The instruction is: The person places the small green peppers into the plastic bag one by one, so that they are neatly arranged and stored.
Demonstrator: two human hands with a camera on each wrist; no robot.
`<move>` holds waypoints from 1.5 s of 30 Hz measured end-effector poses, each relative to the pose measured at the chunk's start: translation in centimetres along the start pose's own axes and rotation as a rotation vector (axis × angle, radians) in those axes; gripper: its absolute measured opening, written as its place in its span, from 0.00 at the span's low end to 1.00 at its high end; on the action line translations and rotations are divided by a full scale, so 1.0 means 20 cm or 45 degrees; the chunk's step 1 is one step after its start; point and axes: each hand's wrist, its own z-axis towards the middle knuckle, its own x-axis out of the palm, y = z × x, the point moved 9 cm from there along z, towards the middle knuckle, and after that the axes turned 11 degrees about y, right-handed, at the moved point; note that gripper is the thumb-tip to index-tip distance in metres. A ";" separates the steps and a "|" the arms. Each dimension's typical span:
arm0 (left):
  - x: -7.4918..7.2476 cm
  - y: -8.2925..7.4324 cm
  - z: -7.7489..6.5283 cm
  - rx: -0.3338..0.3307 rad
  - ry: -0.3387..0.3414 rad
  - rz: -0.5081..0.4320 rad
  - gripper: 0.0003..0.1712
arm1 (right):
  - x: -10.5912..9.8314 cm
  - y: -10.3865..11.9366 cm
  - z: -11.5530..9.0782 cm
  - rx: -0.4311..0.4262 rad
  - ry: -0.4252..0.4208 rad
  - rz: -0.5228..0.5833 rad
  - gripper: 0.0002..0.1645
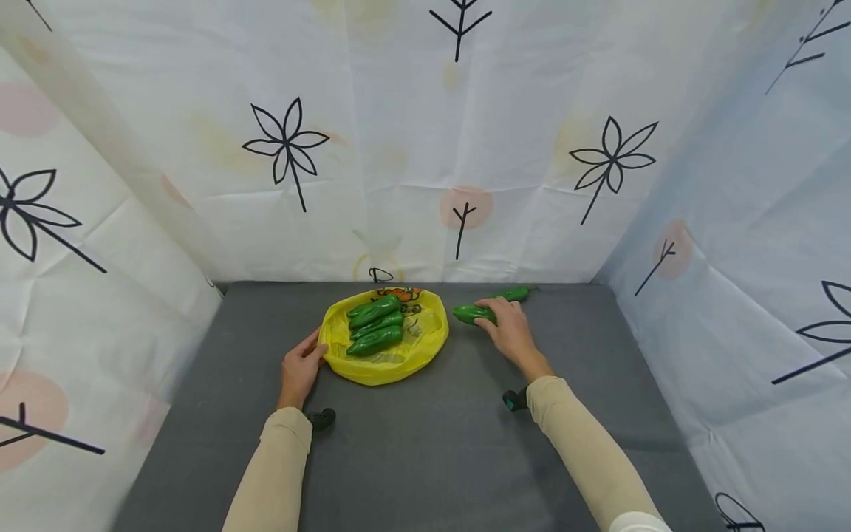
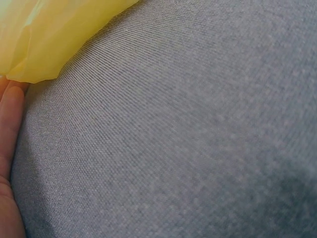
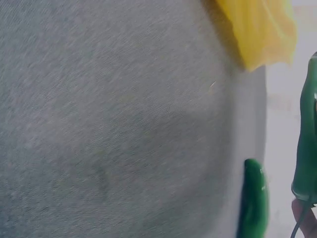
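Note:
My right hand (image 1: 513,332) pinches a long green pepper (image 1: 468,314) between thumb and fingers, just right of a yellow plastic bag (image 1: 425,347). In the right wrist view the held pepper (image 3: 306,134) shows at the right edge, with a fingertip at its lower end. Another green pepper (image 1: 517,293) lies behind that hand near the table's back edge. Several green peppers (image 1: 375,321) lie side by side in the bag, whose mouth is spread wide. My left hand (image 1: 301,373) holds the bag's left rim, its thumb against the side and the other fingers partly hidden.
A dark grey cloth (image 1: 412,458) covers the table. White patterned fabric (image 1: 399,148) rises behind it and along both sides. A small dark device (image 1: 322,420) sits at the left wrist, and a similar one (image 1: 515,400) at the right wrist.

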 end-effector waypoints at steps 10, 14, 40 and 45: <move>0.01 0.01 0.00 -0.019 0.005 0.008 0.28 | -0.04 0.14 0.02 -0.143 -0.050 -0.008 0.22; 0.00 0.00 0.00 0.001 -0.008 0.010 0.28 | -0.04 0.20 0.03 -0.184 -0.043 -0.025 0.23; 0.00 0.02 0.00 -0.014 -0.008 -0.008 0.28 | 0.08 0.57 0.15 -0.357 0.137 -0.048 0.23; 0.00 0.01 0.01 -0.006 -0.013 -0.012 0.28 | 0.11 0.62 0.16 -0.410 0.154 -0.058 0.22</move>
